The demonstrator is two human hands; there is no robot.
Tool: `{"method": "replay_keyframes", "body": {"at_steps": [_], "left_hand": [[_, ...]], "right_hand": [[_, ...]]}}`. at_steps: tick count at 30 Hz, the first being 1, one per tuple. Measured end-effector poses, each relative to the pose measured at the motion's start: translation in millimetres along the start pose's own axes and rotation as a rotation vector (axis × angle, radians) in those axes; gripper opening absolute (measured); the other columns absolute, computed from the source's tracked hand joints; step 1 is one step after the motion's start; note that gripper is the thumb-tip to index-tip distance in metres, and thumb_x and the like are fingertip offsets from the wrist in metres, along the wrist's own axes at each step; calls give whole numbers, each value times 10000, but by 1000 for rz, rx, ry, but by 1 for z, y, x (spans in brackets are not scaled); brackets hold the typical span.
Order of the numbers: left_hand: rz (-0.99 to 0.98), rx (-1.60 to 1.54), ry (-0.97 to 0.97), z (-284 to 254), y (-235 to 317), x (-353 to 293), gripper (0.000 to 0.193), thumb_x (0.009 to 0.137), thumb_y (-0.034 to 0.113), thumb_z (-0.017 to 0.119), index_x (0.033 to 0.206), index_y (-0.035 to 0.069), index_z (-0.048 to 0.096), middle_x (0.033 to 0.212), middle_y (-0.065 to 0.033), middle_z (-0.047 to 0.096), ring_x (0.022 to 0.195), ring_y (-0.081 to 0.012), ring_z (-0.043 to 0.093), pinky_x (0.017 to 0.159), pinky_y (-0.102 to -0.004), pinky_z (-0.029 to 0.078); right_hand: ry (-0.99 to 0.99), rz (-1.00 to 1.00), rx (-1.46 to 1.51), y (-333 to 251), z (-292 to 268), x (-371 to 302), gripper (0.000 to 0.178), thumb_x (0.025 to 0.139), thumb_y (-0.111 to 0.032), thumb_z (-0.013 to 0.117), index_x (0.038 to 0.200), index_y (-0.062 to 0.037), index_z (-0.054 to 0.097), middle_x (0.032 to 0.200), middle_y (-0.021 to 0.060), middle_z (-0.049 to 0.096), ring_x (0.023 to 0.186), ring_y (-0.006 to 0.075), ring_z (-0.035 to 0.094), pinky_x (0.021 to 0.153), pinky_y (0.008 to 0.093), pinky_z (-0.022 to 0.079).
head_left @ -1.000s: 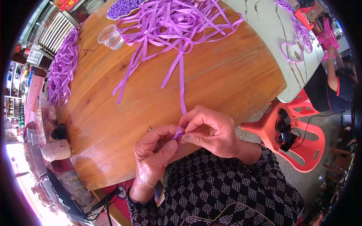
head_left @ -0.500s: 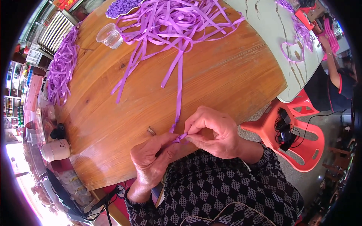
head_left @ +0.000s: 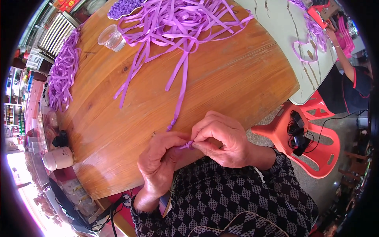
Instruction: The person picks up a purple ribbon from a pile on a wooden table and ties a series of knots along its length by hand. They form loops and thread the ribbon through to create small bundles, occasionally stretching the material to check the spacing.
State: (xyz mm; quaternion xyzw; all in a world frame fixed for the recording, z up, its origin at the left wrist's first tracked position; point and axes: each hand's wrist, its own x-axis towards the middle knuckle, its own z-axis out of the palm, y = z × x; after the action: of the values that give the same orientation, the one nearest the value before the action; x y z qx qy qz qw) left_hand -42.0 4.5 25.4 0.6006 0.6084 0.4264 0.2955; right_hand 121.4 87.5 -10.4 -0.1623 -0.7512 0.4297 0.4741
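A long purple ribbon (head_left: pixel 182 89) runs from a loose heap of ribbon (head_left: pixel 181 21) down the wooden table (head_left: pixel 233 79) toward me. Close to my hands it turns into a short knotted stretch (head_left: pixel 171 124). My left hand (head_left: pixel 160 154) is closed, pinching the ribbon's near end between thumb and forefinger. Just to its right, my right hand (head_left: pixel 221 138) grips the same end in a pinch at a small twisted loop (head_left: pixel 187 145). The fingertips partly cover that knot.
A clear plastic cup (head_left: pixel 112 38) stands beside a dish of purple knots (head_left: pixel 122 8). More ribbon (head_left: pixel 63 73) hangs at the left edge, above a lidded jar (head_left: pixel 58 158). Right are an orange stool (head_left: pixel 296 134) with black cables, a marble-look table (head_left: pixel 292 43) and another person's arm (head_left: pixel 343 57).
The knotted stretch of ribbon has shifted slightly left and up. My left fingers have curled further over the near end, while my right hand stays almost in place, still pinching.
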Motion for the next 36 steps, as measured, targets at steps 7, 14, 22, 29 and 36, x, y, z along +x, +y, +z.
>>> {"method": "replay_keyframes", "body": {"at_steps": [7,14,22,29,36], "left_hand": [[-439,-394,-110,-3,5,-1,152,788,6,674,931,-26,636,860,-42,618,764,-83,556,658,-206,453],[-607,-483,-70,-1,13,1,144,783,52,706,902,-26,681,754,-14,643,716,-51,550,618,-189,448],[-253,-508,-33,10,-9,2,109,791,25,687,891,-19,684,789,-46,657,720,-81,567,643,-206,457],[-673,-776,13,12,14,7,182,711,66,753,823,-58,679,748,-73,658,627,-112,562,575,-216,440],[-705,-826,23,14,8,3,204,726,58,741,872,-65,668,756,-81,657,622,-114,563,549,-215,438]], "right_hand": [[23,-37,-58,1,-4,-1,243,666,96,704,816,-21,554,849,97,618,618,193,515,537,287,406],[-15,-32,-77,-3,-5,-1,217,666,63,716,800,-17,566,864,102,620,639,205,532,549,296,424],[-40,-66,-66,-2,-8,-2,162,724,-22,704,795,-7,559,885,119,621,678,220,557,582,305,451],[-35,-104,-72,-3,-11,0,158,744,-37,694,797,0,550,881,131,621,678,220,564,575,306,456],[-28,-85,-25,-4,-14,-2,187,745,-67,703,844,10,564,885,135,620,697,224,574,599,310,462]]}}
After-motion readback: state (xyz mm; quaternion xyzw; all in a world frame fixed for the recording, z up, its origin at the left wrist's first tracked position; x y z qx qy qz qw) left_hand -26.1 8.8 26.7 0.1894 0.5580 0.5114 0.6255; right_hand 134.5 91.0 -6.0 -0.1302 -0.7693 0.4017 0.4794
